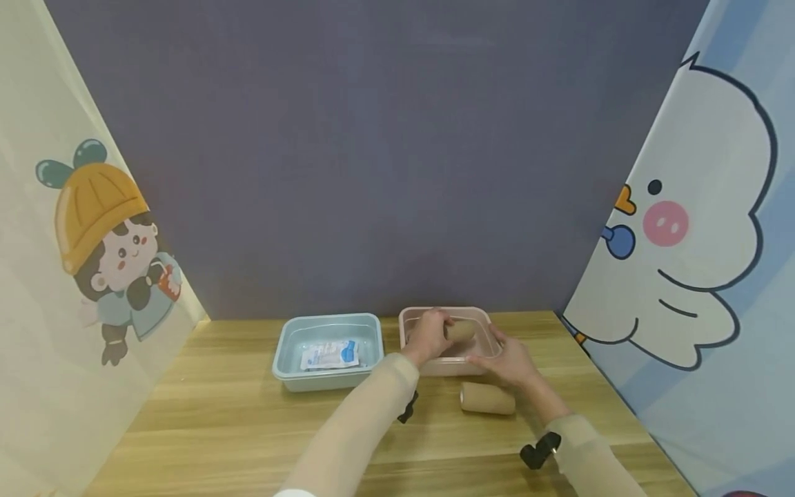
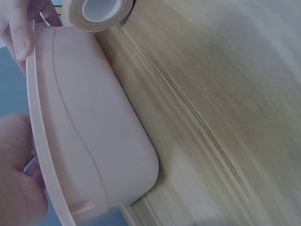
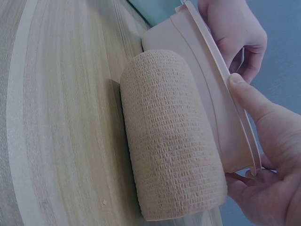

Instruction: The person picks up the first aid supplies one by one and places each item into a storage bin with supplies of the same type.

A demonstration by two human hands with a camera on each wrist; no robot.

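A pink plastic bin (image 1: 450, 368) stands at the back of the table, with a tan bandage roll (image 1: 461, 332) inside it. My left hand (image 1: 427, 338) reaches over the near rim into the bin, its curled fingers at the left end of that roll; the bin wall hides the roll from both wrist views. At the bin's right near corner, my right hand (image 1: 512, 360) grips the rim, thumb (image 3: 249, 96) on the near edge and fingers round the side. A second bandage roll (image 3: 171, 136) of crinkled tan fabric lies on its side on the table before the bin.
Left of the pink bin is a light blue bin (image 1: 328, 380) holding white-and-blue packets (image 1: 330, 355). Behind both bins rises a dark grey wall panel (image 1: 373, 152). Cartoon-printed panels flank the wooden table (image 1: 248, 442) on either side.
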